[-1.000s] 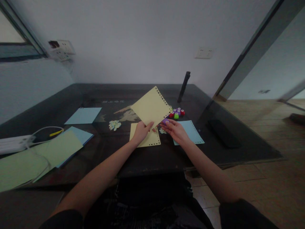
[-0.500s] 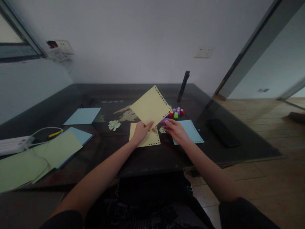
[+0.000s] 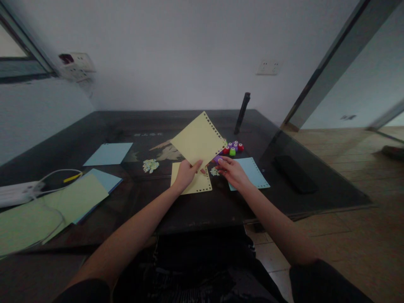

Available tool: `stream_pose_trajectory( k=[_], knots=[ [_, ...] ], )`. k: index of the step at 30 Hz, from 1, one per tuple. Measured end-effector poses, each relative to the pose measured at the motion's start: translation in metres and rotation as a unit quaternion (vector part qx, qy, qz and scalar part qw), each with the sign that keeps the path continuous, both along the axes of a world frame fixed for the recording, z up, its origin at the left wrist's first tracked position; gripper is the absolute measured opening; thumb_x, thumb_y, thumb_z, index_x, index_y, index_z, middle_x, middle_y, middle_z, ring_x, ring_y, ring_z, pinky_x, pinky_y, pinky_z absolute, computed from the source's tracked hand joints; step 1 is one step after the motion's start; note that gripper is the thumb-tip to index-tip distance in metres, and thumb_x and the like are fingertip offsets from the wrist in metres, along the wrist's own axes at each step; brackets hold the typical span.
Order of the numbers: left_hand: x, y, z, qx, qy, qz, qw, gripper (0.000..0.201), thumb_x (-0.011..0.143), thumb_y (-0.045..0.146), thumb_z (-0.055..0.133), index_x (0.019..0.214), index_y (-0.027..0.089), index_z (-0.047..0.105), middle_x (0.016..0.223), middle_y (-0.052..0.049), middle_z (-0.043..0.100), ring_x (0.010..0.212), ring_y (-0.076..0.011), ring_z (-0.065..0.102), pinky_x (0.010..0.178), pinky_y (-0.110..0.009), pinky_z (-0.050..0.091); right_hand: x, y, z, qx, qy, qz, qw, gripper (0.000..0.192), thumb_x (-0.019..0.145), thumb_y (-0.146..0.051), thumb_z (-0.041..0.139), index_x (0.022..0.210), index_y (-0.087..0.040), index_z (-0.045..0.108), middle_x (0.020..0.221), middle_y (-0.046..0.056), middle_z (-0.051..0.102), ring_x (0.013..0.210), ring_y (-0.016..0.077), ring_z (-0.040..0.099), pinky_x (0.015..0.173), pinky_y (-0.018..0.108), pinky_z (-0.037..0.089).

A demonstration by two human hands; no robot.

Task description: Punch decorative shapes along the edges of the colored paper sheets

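The left hand (image 3: pixel 186 173) pinches a yellow punched sheet (image 3: pixel 198 139) by its lower corner, raised above the desk (image 3: pixel 195 206) middle. The right hand (image 3: pixel 232 170) closes its grip on a purple punch (image 3: pixel 217 158) at the sheet's edge.

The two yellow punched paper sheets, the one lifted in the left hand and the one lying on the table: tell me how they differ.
The lifted yellow paper sheet is pinched at its lower corner by the left hand and stands tilted like a diamond; the flat yellow paper sheet lies on the dark table, partly under that hand. The lifted one shows holes along its upper right edge, the flat one along its near and right edges. Both are pale yellow with punched borders.
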State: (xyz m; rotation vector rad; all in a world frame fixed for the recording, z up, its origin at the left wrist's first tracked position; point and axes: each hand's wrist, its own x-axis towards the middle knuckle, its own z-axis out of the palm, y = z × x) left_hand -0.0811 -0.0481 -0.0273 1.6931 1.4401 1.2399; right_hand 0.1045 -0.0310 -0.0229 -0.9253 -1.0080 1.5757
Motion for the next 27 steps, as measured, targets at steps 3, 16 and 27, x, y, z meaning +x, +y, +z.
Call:
stream_pose_trajectory(
  k=[3, 16, 27],
  knots=[
    [0.001, 0.0, -0.001, -0.004, -0.007, -0.003, 1.0, 0.033, 0.085, 0.034, 0.051, 0.072, 0.01, 0.071, 0.061, -0.007, 0.07, 0.05, -0.0124, 0.054, 0.051, -0.022, 0.043, -0.001, 0.0, 0.001, -0.005, 0.003, -0.003, 1.0, 0.03, 0.059, -0.033, 0.081, 0.084, -0.021, 0.069, 0.08, 0.001, 0.07, 0.064, 0.0107, 0.061, 0.055, 0.023, 0.045],
    [0.003, 0.002, -0.01, -0.016, -0.006, -0.025, 1.0, 0.032, 0.084, 0.037, 0.053, 0.079, 0.011, 0.071, 0.066, -0.008, 0.072, 0.055, -0.0145, 0.059, 0.054, -0.023, 0.046, -0.002, 0.002, -0.004, -0.005, 0.04, -0.001, 0.999, 0.03, 0.057, -0.029, 0.082, 0.079, -0.019, 0.065, 0.08, 0.001, 0.069, 0.064, 0.0105, 0.061, 0.063, 0.024, 0.048],
    [0.006, 0.0, -0.012, -0.023, -0.016, -0.026, 0.999, 0.029, 0.081, 0.035, 0.056, 0.08, 0.011, 0.071, 0.069, -0.007, 0.072, 0.05, -0.0146, 0.058, 0.053, -0.024, 0.047, -0.003, 0.0, -0.001, 0.002, 0.011, -0.03, 0.999, 0.035, 0.054, -0.031, 0.083, 0.08, -0.02, 0.063, 0.085, 0.001, 0.068, 0.072, 0.0119, 0.06, 0.056, 0.023, 0.039]
  ],
)
